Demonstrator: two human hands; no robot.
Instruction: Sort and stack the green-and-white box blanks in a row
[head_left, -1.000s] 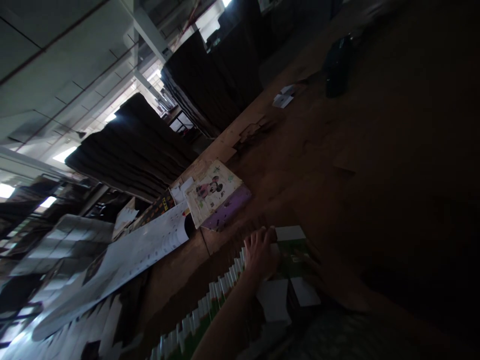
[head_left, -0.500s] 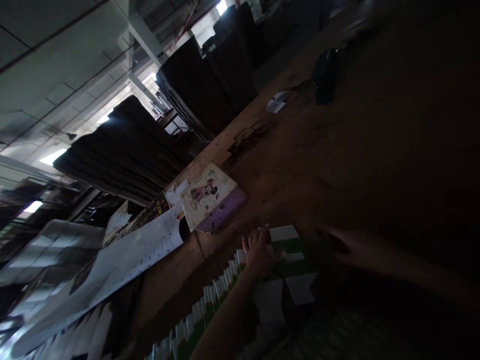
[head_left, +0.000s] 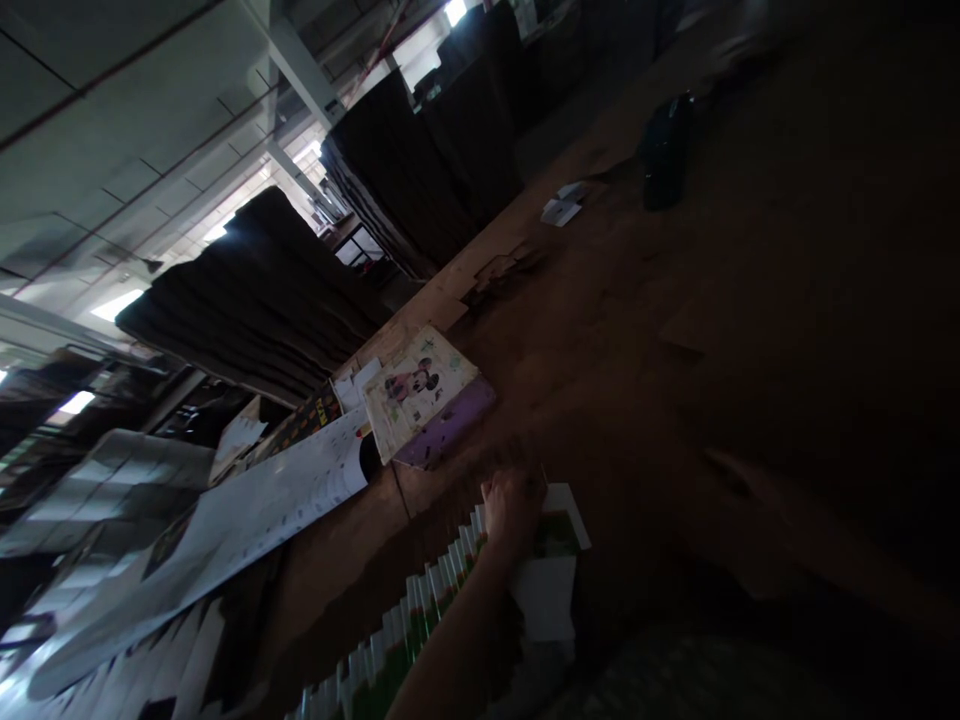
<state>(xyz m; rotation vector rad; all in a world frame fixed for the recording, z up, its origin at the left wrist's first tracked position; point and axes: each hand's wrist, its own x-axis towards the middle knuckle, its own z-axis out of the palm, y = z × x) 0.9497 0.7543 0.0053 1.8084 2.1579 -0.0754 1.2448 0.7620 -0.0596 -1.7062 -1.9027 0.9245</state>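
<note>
- In the head view, the left hand (head_left: 514,510) is curling over the upper end of a row of green-and-white pieces (head_left: 412,615); its fingers are bunching inward now, where half a second ago they were lying flatter.
- Whether those fingers are pinching anything I cannot tell, since the back of the hand is hiding the tips.
- Just beside that hand, a green panel (head_left: 559,537) with a white flap (head_left: 566,505) is showing; the broader labelled panel and its second lower flap are no longer appearing there. This is suggesting that the top piece has been shifted or turned, and that the pieces are being handled at this end of the row.
- The right hand (head_left: 754,500) is hanging well apart to the right, farther from the row than a second ago; darkness is hiding its grip, so I cannot tell whether it is carrying anything.
- The row itself is running along the near part of the worktop (head_left: 592,350), toward its lower left corner, and seems to be keeping its place.
- Nearer the worktop's far edge, a purple-sided box (head_left: 424,385) and a long printed sheet (head_left: 277,510) are lying apart from both hands, apparently playing no part.
</note>
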